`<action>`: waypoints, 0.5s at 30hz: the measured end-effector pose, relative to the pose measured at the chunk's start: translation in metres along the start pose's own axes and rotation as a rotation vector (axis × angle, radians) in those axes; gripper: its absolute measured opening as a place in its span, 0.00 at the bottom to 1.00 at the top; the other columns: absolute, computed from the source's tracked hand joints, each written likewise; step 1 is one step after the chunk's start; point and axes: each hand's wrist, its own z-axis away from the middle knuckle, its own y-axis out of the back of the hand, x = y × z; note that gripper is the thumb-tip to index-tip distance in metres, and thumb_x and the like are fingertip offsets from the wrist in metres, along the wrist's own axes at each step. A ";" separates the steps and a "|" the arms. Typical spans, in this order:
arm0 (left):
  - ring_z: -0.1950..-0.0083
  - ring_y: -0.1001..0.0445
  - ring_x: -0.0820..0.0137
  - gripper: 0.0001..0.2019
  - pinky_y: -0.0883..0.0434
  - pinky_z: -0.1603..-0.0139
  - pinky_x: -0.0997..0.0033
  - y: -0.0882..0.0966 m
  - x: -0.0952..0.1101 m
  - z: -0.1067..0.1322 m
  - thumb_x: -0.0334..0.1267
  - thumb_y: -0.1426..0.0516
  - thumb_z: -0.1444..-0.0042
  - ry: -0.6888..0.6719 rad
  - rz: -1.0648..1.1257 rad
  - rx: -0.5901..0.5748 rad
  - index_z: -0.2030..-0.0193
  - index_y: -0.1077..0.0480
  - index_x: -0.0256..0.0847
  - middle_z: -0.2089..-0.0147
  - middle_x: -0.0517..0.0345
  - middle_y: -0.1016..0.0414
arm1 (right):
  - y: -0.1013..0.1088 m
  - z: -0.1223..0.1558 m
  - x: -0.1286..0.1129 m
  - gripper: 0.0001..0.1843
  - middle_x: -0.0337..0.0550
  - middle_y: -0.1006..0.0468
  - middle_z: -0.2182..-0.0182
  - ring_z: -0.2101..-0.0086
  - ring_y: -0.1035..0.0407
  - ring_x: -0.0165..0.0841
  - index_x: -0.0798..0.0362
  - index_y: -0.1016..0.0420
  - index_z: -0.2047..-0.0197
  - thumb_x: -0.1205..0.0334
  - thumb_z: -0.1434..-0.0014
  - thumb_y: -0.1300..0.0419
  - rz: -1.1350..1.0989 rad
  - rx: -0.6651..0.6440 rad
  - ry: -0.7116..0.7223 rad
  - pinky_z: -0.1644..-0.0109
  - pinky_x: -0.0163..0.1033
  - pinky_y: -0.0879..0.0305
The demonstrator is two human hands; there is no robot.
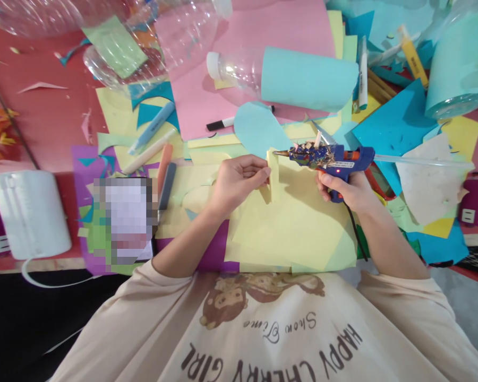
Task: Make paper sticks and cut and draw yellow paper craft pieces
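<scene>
The left hand (239,183) is pinching a narrow pale-yellow paper strip (274,183) over a broad pale-yellow paper sheet (295,233). Apart from it, the right hand (349,190) is gripping a dark-blue plastic glue gun (340,158), whose nozzle is pointing at the strip's far end. Beyond, a turquoise-wrapped clear plastic bottle (308,78) is lying sideways.

The red surface (50,119) carries orange scraps (2,123) and a white case (31,212) at left, a clear bottle (32,16) far left, purple paper (80,185) near left and pink paper (287,26) at far middle.
</scene>
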 end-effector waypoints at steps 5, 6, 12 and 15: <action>0.74 0.24 0.75 0.08 0.24 0.69 0.78 0.000 0.000 -0.001 0.40 0.36 0.53 -0.021 0.021 0.004 0.71 0.25 0.37 0.75 0.60 0.24 | -0.001 0.000 0.000 0.18 0.34 0.32 0.82 0.82 0.38 0.25 0.51 0.32 0.74 0.46 0.47 0.35 -0.019 -0.003 -0.013 0.78 0.35 0.40; 0.74 0.24 0.75 0.07 0.24 0.70 0.78 0.000 0.000 -0.001 0.39 0.36 0.53 -0.027 0.022 0.006 0.71 0.25 0.37 0.75 0.60 0.24 | -0.001 0.000 0.000 0.18 0.34 0.32 0.82 0.82 0.38 0.25 0.52 0.32 0.74 0.47 0.46 0.35 -0.020 -0.007 -0.012 0.78 0.35 0.40; 0.74 0.24 0.75 0.08 0.24 0.70 0.78 0.001 0.001 -0.002 0.40 0.36 0.54 -0.040 0.020 0.024 0.71 0.26 0.37 0.76 0.60 0.24 | -0.002 0.001 -0.001 0.19 0.34 0.33 0.83 0.82 0.38 0.26 0.52 0.33 0.75 0.46 0.47 0.35 0.003 -0.012 -0.016 0.78 0.35 0.41; 0.75 0.25 0.75 0.09 0.24 0.70 0.77 0.001 0.001 -0.002 0.41 0.36 0.54 -0.041 0.019 0.027 0.71 0.26 0.37 0.75 0.60 0.24 | -0.001 0.001 0.000 0.18 0.34 0.32 0.83 0.82 0.38 0.26 0.51 0.34 0.74 0.47 0.47 0.36 0.030 -0.009 -0.035 0.78 0.35 0.40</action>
